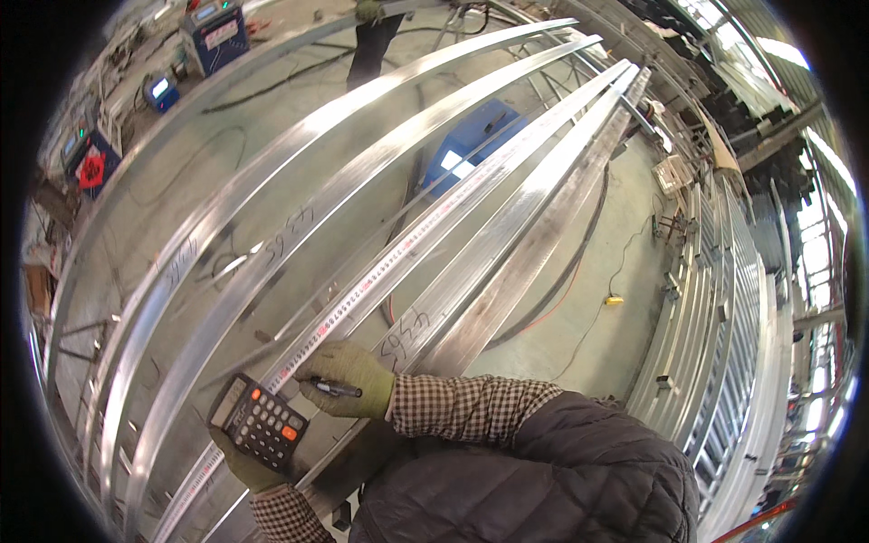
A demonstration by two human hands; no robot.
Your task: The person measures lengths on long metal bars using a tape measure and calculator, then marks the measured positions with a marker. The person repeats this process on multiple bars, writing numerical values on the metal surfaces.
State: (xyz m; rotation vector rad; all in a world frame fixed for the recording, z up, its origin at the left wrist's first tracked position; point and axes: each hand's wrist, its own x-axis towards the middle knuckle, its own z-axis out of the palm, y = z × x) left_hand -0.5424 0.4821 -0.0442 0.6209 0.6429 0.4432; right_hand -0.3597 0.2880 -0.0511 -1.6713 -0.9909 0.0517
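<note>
My left hand (252, 466), in a green work glove, is closed around the lower edge of a black calculator (264, 423) with grey and orange keys. My right hand (348, 373), gloved the same way, grips a black marker pen (337, 389) that points across the palm. Its fingertips rest by a long measuring tape (362, 288), close to the calculator's upper corner. The tape lies stretched along a shiny metal bar (489, 185) and passes under the calculator. Beside it runs another metal bar (416, 330) with handwritten marks.
More long metal bars (317, 195) curve along the left. Blue machines (214, 36) stand at the far left, and a blue panel (471, 145) lies beneath the bars. Dark cables (579, 244) and a yellow box (614, 300) are on the floor. Stacked metal profiles (715, 335) fill the right side.
</note>
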